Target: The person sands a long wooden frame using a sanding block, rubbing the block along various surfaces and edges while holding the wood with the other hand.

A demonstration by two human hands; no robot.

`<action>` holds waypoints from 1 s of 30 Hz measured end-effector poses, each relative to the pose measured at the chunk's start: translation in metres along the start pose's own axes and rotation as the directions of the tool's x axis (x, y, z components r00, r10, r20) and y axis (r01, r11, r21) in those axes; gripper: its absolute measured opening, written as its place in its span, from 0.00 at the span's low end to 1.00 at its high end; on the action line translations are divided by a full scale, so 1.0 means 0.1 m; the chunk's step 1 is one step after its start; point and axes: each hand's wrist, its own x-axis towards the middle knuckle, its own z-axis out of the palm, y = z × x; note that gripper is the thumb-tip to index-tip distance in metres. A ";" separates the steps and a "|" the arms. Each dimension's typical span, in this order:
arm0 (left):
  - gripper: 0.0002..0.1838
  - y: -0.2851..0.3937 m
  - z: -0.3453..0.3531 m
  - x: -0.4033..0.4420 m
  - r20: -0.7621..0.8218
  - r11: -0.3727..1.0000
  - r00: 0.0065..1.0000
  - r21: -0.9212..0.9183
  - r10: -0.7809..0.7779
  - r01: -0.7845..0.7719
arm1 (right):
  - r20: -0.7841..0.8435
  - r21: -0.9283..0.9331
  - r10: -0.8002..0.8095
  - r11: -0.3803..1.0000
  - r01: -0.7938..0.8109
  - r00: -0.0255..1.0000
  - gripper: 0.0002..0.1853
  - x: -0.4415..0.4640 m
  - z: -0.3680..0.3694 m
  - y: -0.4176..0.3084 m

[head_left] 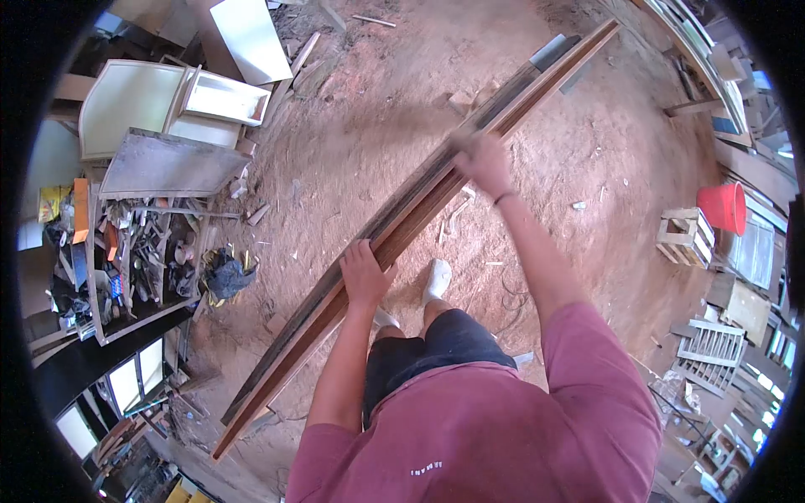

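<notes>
Long dark wooden boards [407,220] lie side by side, running diagonally from lower left to upper right in front of me. My left hand [363,272] rests on the boards below their middle, its fingers bent over the top edge. Further up, my right hand [484,161] is at the boards, blurred by motion; its fingers and anything in them cannot be made out. A grey block-like piece [549,52] sits by the far end of the boards.
On the left stands a shelf [99,277] full of scraps, below a grey panel [172,163]. To the right are a red bucket [723,209], a wooden crate [686,238] and a slatted frame [709,355]. Wood scraps lie on the dirt floor [327,151].
</notes>
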 end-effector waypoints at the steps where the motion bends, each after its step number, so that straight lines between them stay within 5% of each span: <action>1: 0.46 -0.04 -0.01 -0.08 -0.018 1.000 1.000 -0.002 0.005 -0.005 | -0.115 -0.022 0.122 0.992 -0.125 0.986 0.26 0.20 -0.16 0.27; 2: 0.47 -0.09 -0.03 -0.13 -0.041 1.000 0.999 -0.004 0.010 -0.010 | -0.508 -0.008 0.144 0.985 -0.172 0.849 0.22 0.23 0.05 0.54; 3: 0.47 -0.15 -0.09 -0.18 -0.036 1.000 0.999 0.000 0.021 -0.021 | -0.511 -0.003 0.156 0.983 -0.183 0.846 0.22 0.18 0.03 0.38; 4: 0.49 -0.20 -0.20 -0.27 -0.015 1.000 1.000 -0.021 0.013 -0.013 | -0.200 0.028 0.159 0.987 -0.156 0.967 0.20 0.04 -0.01 0.06; 5: 0.50 -0.23 -0.27 -0.34 -0.004 0.999 1.000 -0.047 -0.005 0.005 | 0.129 0.067 0.116 0.990 -0.125 0.985 0.19 -0.08 0.00 -0.28; 7: 0.52 -0.39 -0.30 -0.49 -0.009 0.998 1.000 -0.066 0.002 -0.002 | 0.059 0.028 -0.112 0.994 0.110 0.992 0.28 -0.87 0.39 -1.17; 9: 0.53 -0.59 -0.31 -0.68 -0.007 0.996 1.000 -0.084 0.008 -0.008 | -0.042 0.249 -0.235 0.939 0.238 0.971 0.34 -1.69 1.12 -1.71; 10: 0.54 -0.70 -0.28 -0.78 -0.006 0.997 1.000 -0.073 0.013 -0.013 | -0.166 0.138 -0.352 0.917 0.375 0.921 0.35 -1.97 1.27 -1.90; 12: 0.55 -0.86 -0.29 -0.89 -0.009 0.997 0.999 -0.068 0.035 -0.036 | -0.166 0.138 -0.325 0.927 0.349 0.931 0.33 -1.95 1.24 -1.85; 14: 0.56 -0.99 -0.33 -1.02 0.023 0.999 0.999 -0.045 0.031 -0.030 | 0.093 0.152 -0.179 0.975 0.163 0.979 0.29 -1.38 0.77 -1.53; 16: 0.56 -1.11 -0.35 -1.12 0.011 0.997 0.999 -0.059 0.053 -0.052 | 0.013 0.000 0.159 0.987 -0.159 0.987 0.24 -0.78 0.45 -1.10; 18: 0.57 -1.21 -0.35 -1.20 -0.003 0.996 0.998 -0.066 0.066 -0.066 | -0.436 -0.036 0.114 0.989 -0.144 0.893 0.18 -0.67 0.38 -0.78; 21: 0.58 -1.40 -0.38 -1.34 -0.042 0.996 0.996 -0.051 0.076 -0.078 | -0.304 0.119 0.165 0.984 -0.134 0.938 0.21 -1.10 0.97 -1.37; 23: 0.58 -1.53 -0.40 -1.43 -0.044 0.994 0.994 -0.036 0.103 -0.105 | -0.037 0.090 -0.013 0.996 0.017 0.999 0.29 -1.78 1.38 -2.27; 26: 0.59 -1.78 -0.41 -1.63 0.053 0.996 0.995 0.029 0.086 -0.087 | -0.060 0.237 -0.317 0.917 0.322 0.947 0.36 -2.66 1.72 -3.14; 29: 0.58 -1.91 -0.57 -1.72 0.035 0.992 0.992 0.036 0.122 -0.123 | 0.025 0.055 -0.167 0.985 0.165 0.986 0.37 -2.17 1.57 -2.61; 30: 0.57 -1.94 -0.57 -1.73 -0.006 0.989 0.989 0.024 0.146 -0.146 | -0.095 0.118 -0.062 0.990 0.073 0.994 0.19 -1.87 1.08 -2.41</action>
